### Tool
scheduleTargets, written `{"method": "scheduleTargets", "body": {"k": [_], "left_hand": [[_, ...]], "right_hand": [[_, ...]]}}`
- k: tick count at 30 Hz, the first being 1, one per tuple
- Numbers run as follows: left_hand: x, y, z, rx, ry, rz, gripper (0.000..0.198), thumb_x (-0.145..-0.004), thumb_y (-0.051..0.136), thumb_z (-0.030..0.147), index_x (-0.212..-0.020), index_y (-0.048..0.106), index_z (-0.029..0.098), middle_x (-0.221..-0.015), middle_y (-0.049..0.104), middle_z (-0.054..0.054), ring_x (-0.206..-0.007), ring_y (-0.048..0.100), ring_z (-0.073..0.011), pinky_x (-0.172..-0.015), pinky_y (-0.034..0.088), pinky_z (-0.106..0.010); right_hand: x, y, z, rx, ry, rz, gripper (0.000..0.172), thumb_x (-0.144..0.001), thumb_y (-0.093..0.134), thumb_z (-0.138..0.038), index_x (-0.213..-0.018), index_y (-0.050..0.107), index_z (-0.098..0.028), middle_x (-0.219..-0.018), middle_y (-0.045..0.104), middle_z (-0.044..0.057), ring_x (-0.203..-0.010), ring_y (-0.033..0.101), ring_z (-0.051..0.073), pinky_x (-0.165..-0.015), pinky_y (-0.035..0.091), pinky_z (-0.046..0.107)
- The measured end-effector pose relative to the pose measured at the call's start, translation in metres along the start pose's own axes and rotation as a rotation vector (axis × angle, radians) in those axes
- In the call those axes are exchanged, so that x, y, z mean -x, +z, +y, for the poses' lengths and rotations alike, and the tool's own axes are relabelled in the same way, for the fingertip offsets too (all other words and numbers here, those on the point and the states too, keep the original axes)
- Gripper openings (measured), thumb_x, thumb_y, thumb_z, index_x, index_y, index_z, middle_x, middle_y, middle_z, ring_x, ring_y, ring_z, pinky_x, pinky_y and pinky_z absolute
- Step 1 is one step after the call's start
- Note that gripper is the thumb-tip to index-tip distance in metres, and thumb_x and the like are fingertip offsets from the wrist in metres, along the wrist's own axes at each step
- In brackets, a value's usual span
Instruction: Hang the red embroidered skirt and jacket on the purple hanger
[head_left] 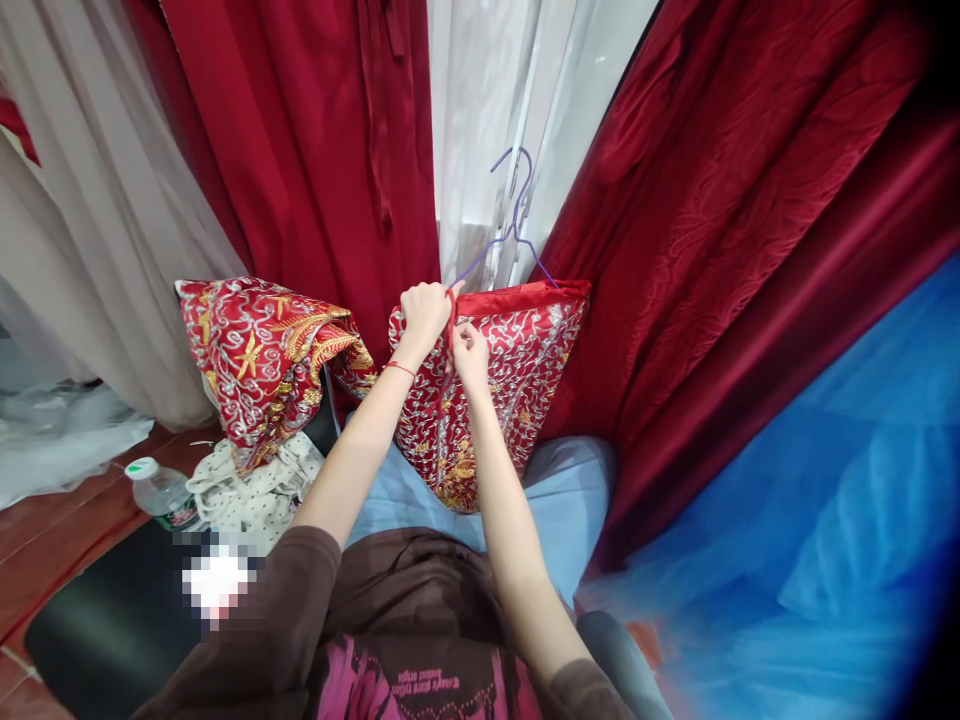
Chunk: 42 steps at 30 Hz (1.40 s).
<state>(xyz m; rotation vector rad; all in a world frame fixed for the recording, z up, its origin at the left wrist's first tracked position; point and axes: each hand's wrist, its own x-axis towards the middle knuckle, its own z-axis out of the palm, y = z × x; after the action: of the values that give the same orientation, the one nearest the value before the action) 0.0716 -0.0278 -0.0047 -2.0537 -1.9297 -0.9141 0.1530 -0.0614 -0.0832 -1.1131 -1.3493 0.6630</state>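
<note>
A red embroidered garment (pixel 510 360), covered in silver and gold patterns, hangs from a purple wire hanger (pixel 517 215) over my lap. My left hand (pixel 426 312) is closed around the garment's upper left corner, near the end of the hanger. A narrow red strap (pixel 451 325) runs down beside that hand. Just to its right and lower, my right hand (pixel 471 352) has thumb and fingers pinched together at the strap, in front of the garment. The fingertips partly hide the strap.
Another red and gold embroidered piece (pixel 259 350) drapes to the left, above a dotted white cloth (pixel 259 490) and a plastic bottle (pixel 161 490). A black stool seat (pixel 112 610) stands lower left. Red gowns (pixel 315 130) hang ahead; blue tulle (pixel 840 520) spreads at right.
</note>
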Motion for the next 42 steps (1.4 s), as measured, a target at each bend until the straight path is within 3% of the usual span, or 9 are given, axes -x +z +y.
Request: {"method": "scheduleTargets", "body": {"k": [5, 12, 15, 21, 25, 32, 38, 42], "left_hand": [[-0.011, 0.0, -0.004, -0.011, 0.002, -0.002, 0.078, -0.099, 0.021, 0.068, -0.108, 0.074, 0.012, -0.107, 0.072, -0.022, -0.104, 0.066, -0.0333, -0.085, 0.043, -0.037], [-0.016, -0.022, -0.023, -0.041, 0.202, -0.143, 0.071, -0.091, 0.035, 0.076, -0.096, 0.075, 0.018, -0.097, 0.075, -0.016, -0.098, 0.068, -0.0326, -0.081, 0.045, -0.034], [-0.011, -0.023, -0.024, -0.059, 0.225, -0.139, 0.066, -0.093, 0.039, 0.071, -0.103, 0.074, 0.016, -0.101, 0.074, -0.017, -0.101, 0.067, -0.0332, -0.083, 0.044, -0.035], [-0.006, -0.011, -0.014, -0.06, 0.108, -0.096, 0.056, -0.102, 0.03, 0.048, -0.112, 0.073, 0.015, -0.111, 0.071, -0.022, -0.108, 0.064, -0.036, -0.086, 0.041, -0.039], [-0.01, -0.006, -0.015, -0.033, 0.09, -0.094, 0.058, -0.102, 0.03, 0.052, -0.114, 0.073, 0.015, -0.111, 0.07, -0.023, -0.11, 0.063, -0.0367, -0.087, 0.04, -0.04], [-0.01, -0.004, -0.02, -0.036, 0.121, -0.069, 0.066, -0.099, 0.029, 0.063, -0.109, 0.073, 0.014, -0.106, 0.071, -0.022, -0.105, 0.064, -0.0367, -0.084, 0.039, -0.039], [-0.005, -0.005, -0.023, -0.029, 0.174, -0.076, 0.057, -0.099, 0.034, 0.059, -0.107, 0.069, 0.015, -0.105, 0.07, -0.021, -0.107, 0.063, -0.0363, -0.087, 0.04, -0.039], [0.0, -0.013, -0.025, -0.023, 0.221, -0.095, 0.042, -0.096, 0.044, 0.046, -0.113, 0.066, 0.015, -0.105, 0.07, -0.018, -0.11, 0.062, -0.0357, -0.09, 0.043, -0.041]], "right_hand": [[-0.012, 0.001, -0.003, -0.104, 0.06, -0.028, 0.032, -0.095, 0.047, -0.043, -0.069, 0.041, -0.025, -0.044, 0.043, -0.01, -0.04, 0.053, 0.011, -0.05, 0.042, 0.021], [-0.03, 0.003, -0.026, -0.339, 0.101, 0.0, 0.029, -0.093, 0.05, -0.035, -0.068, 0.051, -0.021, -0.057, 0.061, -0.002, -0.061, 0.065, 0.013, -0.064, 0.05, 0.024], [-0.024, 0.011, -0.021, -0.389, 0.124, 0.011, 0.03, -0.096, 0.049, -0.037, -0.07, 0.051, -0.021, -0.055, 0.059, -0.003, -0.056, 0.062, 0.012, -0.061, 0.049, 0.023], [-0.006, 0.02, 0.01, -0.479, 0.117, 0.041, 0.034, -0.093, 0.057, -0.043, -0.068, 0.046, -0.022, -0.05, 0.051, -0.009, -0.043, 0.052, 0.008, -0.052, 0.042, 0.02], [0.014, 0.021, 0.046, -0.349, 0.197, -0.007, 0.032, -0.093, 0.056, -0.044, -0.07, 0.048, -0.023, -0.05, 0.054, -0.008, -0.046, 0.056, 0.011, -0.055, 0.043, 0.021], [0.061, 0.037, 0.112, 0.035, 0.301, 0.016, 0.029, -0.097, 0.044, -0.039, -0.072, 0.045, -0.024, -0.052, 0.054, -0.007, -0.054, 0.059, 0.015, -0.064, 0.044, 0.024], [0.069, 0.027, 0.122, 0.371, 0.198, 0.036, 0.024, -0.098, 0.043, -0.038, -0.081, 0.053, -0.025, -0.068, 0.062, -0.002, -0.071, 0.062, 0.018, -0.07, 0.043, 0.026], [0.063, 0.002, 0.112, 0.215, 0.263, -0.192, 0.026, -0.098, 0.045, -0.04, -0.081, 0.056, -0.024, -0.062, 0.06, -0.003, -0.061, 0.061, 0.015, -0.067, 0.047, 0.026]]}}
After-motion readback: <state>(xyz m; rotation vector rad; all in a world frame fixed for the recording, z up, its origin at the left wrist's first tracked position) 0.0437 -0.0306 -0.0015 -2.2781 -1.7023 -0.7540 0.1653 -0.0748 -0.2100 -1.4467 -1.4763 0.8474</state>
